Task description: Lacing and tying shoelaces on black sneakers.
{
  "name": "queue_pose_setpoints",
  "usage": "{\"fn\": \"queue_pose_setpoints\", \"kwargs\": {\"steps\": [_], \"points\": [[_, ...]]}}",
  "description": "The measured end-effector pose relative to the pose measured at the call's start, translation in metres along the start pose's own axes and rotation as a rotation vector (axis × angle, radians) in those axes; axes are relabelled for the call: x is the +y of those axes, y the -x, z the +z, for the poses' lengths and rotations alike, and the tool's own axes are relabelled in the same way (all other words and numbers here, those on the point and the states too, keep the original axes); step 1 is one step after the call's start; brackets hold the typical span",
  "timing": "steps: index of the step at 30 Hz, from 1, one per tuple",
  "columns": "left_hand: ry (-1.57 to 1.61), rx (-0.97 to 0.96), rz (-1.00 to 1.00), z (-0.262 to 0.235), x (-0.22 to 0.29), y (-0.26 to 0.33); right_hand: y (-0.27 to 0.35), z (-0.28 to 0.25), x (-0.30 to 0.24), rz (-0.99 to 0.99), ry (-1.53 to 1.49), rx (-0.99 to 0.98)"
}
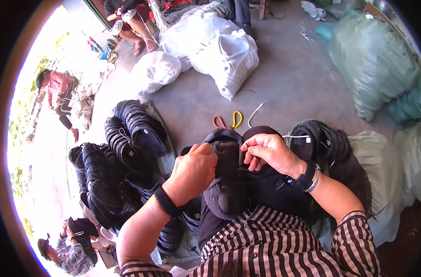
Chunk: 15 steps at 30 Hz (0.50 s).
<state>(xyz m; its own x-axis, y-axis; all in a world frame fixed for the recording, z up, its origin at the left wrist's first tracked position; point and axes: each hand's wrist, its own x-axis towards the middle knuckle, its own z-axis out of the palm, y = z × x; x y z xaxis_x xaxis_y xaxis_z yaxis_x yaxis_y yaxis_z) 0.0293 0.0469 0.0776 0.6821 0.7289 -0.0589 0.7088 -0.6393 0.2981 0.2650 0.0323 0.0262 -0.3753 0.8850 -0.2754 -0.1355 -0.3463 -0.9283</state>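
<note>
A black shoe (pixel 225 198) with a mesh toe lies on my lap, its toe toward me and its opening away. My left hand (pixel 194 170) is closed in a fist against the left side of the shoe's tongue; what its fingers hold is hidden. On the other side, my right hand (pixel 271 151) is closed, thumb and forefinger brought together beside the tongue. Anything in that pinch is too small to make out. Just beyond the shoe a red loop (pixel 219 122) and a yellow loop (pixel 237 119) stick up. Near them a white lace end (pixel 256 113) stands out.
Rows of black shoes (pixel 104 184) lie to my left, and more black shoes (pixel 319 141) to my right. White sacks (pixel 224 55) stand ahead; large green sacks (pixel 374 62) are at the right. Other people sit at the far left, one in a red top (pixel 60 83).
</note>
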Motion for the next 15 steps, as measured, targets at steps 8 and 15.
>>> {"fn": "queue_pose_setpoints", "kwargs": {"steps": [8, 15], "points": [[-0.037, 0.008, -0.189, 0.013, 0.016, 0.002, 0.001, 0.001, 0.002, -0.036, 0.045, -0.002], [0.281, 0.084, -0.162, 0.016, 0.005, 0.008, 0.004, 0.004, 0.000, -0.077, 0.084, -0.005]]}}
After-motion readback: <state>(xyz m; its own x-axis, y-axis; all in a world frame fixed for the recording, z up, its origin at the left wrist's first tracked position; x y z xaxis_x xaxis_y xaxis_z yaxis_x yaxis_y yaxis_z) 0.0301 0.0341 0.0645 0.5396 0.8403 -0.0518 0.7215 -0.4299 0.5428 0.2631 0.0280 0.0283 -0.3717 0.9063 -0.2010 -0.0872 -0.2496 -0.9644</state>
